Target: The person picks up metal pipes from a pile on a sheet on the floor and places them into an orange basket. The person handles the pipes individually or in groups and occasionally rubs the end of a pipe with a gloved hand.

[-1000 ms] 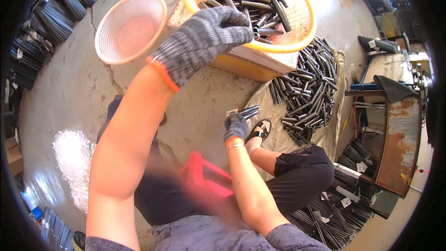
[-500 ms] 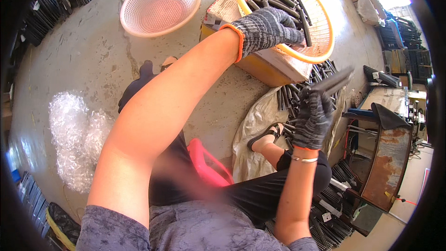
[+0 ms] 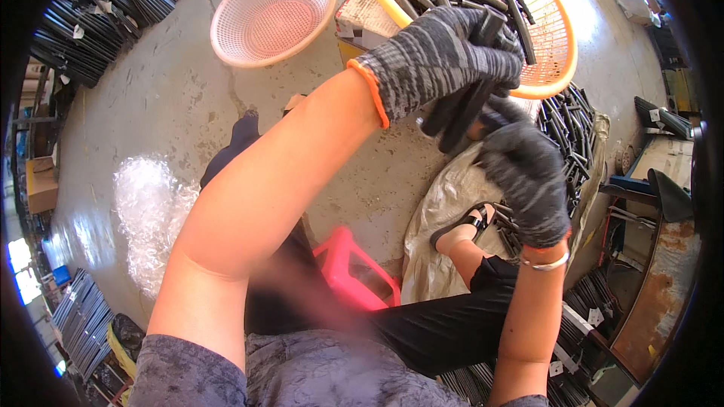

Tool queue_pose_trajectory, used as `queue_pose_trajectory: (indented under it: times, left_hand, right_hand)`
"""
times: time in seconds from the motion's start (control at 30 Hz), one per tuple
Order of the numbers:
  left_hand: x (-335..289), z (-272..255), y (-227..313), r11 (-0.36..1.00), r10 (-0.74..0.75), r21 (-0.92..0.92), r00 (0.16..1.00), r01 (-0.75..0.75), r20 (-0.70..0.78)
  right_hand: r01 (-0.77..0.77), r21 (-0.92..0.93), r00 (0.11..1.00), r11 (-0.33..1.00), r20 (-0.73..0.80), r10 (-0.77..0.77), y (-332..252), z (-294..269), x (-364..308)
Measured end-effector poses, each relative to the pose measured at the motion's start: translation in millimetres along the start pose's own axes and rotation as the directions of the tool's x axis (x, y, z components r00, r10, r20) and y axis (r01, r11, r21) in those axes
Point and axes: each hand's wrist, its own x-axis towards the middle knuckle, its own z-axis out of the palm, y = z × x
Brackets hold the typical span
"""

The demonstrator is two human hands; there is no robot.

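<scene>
Left hand [image 3: 445, 53] stretched forward, clasped around black tubes [image 3: 466, 114], right hand [image 3: 529, 177] raised beside, grip unclear

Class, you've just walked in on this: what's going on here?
A person's gloved left hand grips short black tubes by an orange-rimmed mesh basket holding more. The gloved right hand is close to the gripped tubes, too blurred to tell whether it holds any. A heap of similar tubes lies on a beige sheet.

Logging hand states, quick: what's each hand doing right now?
Left hand: closed, holding black tubes.
Right hand: blurred near the tubes; can't tell if it's gripping any.
</scene>
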Motion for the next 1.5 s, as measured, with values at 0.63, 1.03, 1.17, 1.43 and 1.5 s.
queue_pose_trajectory:
  times: [0.63, 1.03, 1.17, 1.43, 1.5]
  left_hand:
    - [-1.4, 13.6, -19.9, 0.734, 0.045, 0.656, 0.977, -0.175, 0.211]
    - [-12.6, 6.2, -14.2, 0.857, -0.028, 0.511, 0.985, -0.063, 0.169]
    - [-11.9, 4.7, -18.1, 0.932, -0.003, 0.36, 0.99, -0.049, 0.143]
    - [-15.6, 8.4, -0.5, 0.957, -0.171, 0.26, 0.972, 0.126, 0.158]
    - [-15.3, 7.4, -2.4, 0.968, -0.146, 0.225, 0.977, 0.108, 0.158]
  right_hand:
    - [-0.038, -0.319, 0.956, 0.947, -0.287, -0.058, -17.3, -21.0, 3.8]
    - [-0.124, -0.033, 0.962, 0.992, -0.247, 0.112, -23.2, -19.7, 5.8]
    - [-0.094, -0.081, 0.962, 0.992, -0.266, 0.07, -20.7, -17.0, 7.1]
    - [-0.095, -0.129, 0.955, 0.987, -0.293, 0.054, -21.6, -16.7, 6.9]
    - [-0.083, -0.112, 0.953, 0.99, -0.301, 0.046, -21.6, -16.3, 7.0]
